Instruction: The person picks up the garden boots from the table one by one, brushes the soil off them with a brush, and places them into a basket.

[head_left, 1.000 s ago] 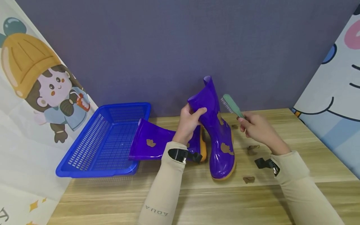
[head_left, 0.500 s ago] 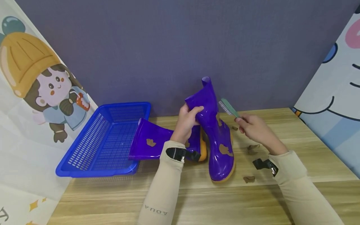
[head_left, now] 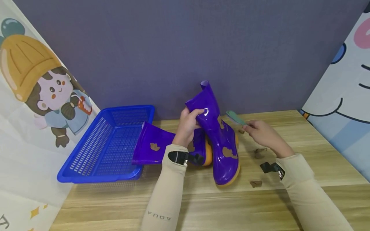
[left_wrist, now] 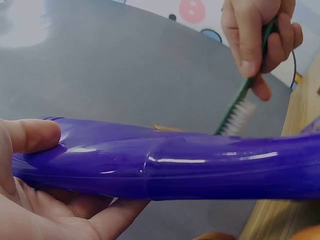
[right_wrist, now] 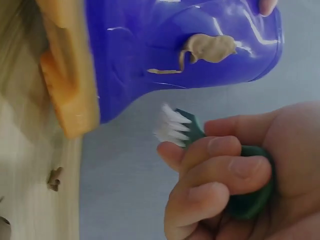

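My left hand (head_left: 187,125) grips the upper shaft of a purple rain boot (head_left: 209,126), thumb on the near side. The boot tilts to the left, its toe towards me and its yellow sole at the table. Brown mud-like patches mark it, one on the foot and one on the shaft; the shaft patch (right_wrist: 212,47) shows plainly in the right wrist view. My right hand (head_left: 264,136) holds a green brush (head_left: 235,117) with white bristles by its handle. In the right wrist view the bristles (right_wrist: 172,125) are apart from the boot.
A second purple boot (head_left: 159,144) with brown patches lies on its side, its top end against a blue plastic basket (head_left: 107,178). Several brown bits (head_left: 256,183) lie on the wooden table (head_left: 219,208) to the right. A grey panel (head_left: 185,54) stands behind.
My left hand has drawn the boot's top leftwards, so it leans more. The brush in my right hand has come lower and its head has turned to lie flatter.
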A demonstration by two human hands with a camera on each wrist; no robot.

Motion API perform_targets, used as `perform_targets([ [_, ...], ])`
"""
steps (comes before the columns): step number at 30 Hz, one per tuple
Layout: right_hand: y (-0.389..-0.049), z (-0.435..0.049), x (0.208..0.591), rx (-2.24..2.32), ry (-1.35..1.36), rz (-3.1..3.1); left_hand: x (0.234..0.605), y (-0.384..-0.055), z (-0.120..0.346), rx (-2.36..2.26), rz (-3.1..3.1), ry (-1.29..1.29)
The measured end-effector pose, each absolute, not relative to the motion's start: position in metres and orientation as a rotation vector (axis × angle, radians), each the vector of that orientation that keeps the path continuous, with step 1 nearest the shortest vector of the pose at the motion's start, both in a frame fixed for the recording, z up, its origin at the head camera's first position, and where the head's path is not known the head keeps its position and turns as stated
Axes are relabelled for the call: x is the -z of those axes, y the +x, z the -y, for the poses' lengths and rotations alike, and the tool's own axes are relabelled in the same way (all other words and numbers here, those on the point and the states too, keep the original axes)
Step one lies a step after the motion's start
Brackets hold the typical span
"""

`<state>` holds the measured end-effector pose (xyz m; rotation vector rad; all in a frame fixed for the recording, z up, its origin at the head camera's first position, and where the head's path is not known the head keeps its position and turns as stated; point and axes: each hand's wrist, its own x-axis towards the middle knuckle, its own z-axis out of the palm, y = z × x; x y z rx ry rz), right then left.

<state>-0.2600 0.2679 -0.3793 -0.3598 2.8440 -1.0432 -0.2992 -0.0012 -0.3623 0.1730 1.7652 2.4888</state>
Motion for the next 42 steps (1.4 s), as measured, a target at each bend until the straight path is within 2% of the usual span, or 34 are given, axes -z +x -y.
perform_targets([
  [8, -0.254, -0.276, 0.361, 1.131, -0.356, -2.791, 0.362, -0.297, -0.003, -2.497, -1.742, 0.169],
  [17, -0.235, -0.291, 0.340, 1.097, -0.533, -2.868, 0.360, -0.294, -0.008, -2.508, -1.761, 0.170],
  [24, -0.234, -0.284, 0.340, 1.058, -0.711, -2.789, 0.359, -0.292, -0.011, -2.520, -1.781, 0.203],
  [42, -0.240, -0.306, 0.349, 0.615, -0.594, -2.849, 0.359, -0.292, -0.011, -2.518, -1.798, 0.242],
])
